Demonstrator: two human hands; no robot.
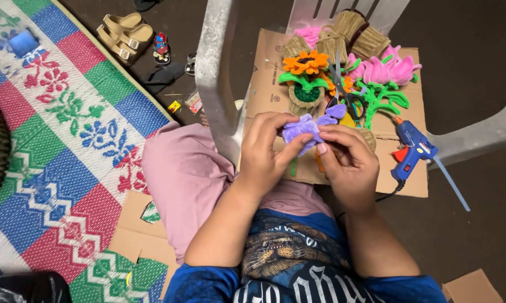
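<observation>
Two hands, left hand (262, 150) and right hand (345, 160), are pinching a purple pipe-cleaner flower (309, 126) just below the orange flower pot (305, 78).

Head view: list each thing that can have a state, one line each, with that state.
left hand: closed on the purple flower, fingers pinching it
right hand: closed on the purple flower from the other side
purple flower: held up between both hands
orange flower: upright in its basket pot
pink flowers: lying on the cardboard sheet
glue gun: lying on its side, unheld
scissors: lying among the flowers; blades unclear
sandals: paired on the floor
</observation>
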